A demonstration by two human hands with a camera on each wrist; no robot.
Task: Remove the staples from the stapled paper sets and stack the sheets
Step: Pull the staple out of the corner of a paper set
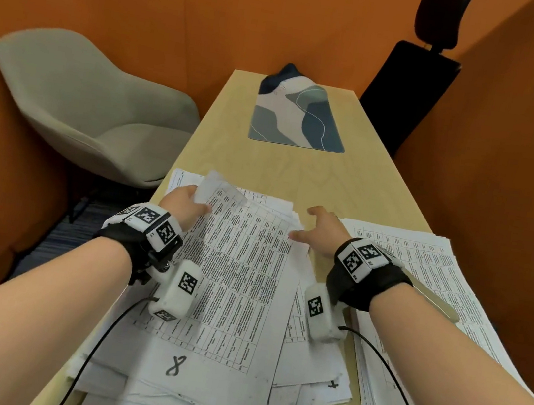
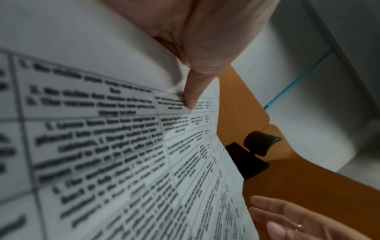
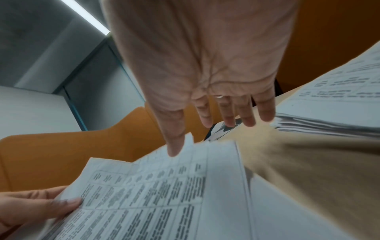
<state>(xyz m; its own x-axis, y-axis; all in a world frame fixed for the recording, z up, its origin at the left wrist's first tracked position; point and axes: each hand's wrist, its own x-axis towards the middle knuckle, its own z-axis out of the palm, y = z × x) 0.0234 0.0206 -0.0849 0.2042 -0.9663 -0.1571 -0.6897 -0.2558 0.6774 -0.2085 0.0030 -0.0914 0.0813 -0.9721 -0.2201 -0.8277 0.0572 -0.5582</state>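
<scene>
The left hand point(image 1: 186, 202) pinches the far left corner of a paper set point(image 1: 238, 267) that lies across the centre of the head view, thumb on the printed face and fingers tucked behind; that corner is lifted and curls back, showing a blank underside. The set sits on top of a loose pile of other sets point(image 1: 181, 394) spreading toward the lower centre of the frame, one of them marked with a handwritten 8. The right hand point(image 1: 322, 229) is released, fingers straight and spread, its thumb tip just touching the set's far right edge in the right wrist view; it holds nothing. At the right edge of the head view a second stack point(image 1: 422, 315) lies flat on the desk point(image 1: 298, 169), well apart from the pile, and it looks like the place for freed sheets.

These sheets are light and limp: the lifted corner bends under its own weight, so a one-corner pinch will carry the set but lets it sag and fan. The edges in the pile look ragged and soft, and paper round a staple is likely to tear if pulled sideways. No staple is visible in any view; it may be under the left hand's pinch, though that cannot be told. The safest hold is probably close to the bound corner, with the other hand flat on the sheets to steady them. Smooth paper slides easily on paper, so the pile beneath may shift
</scene>
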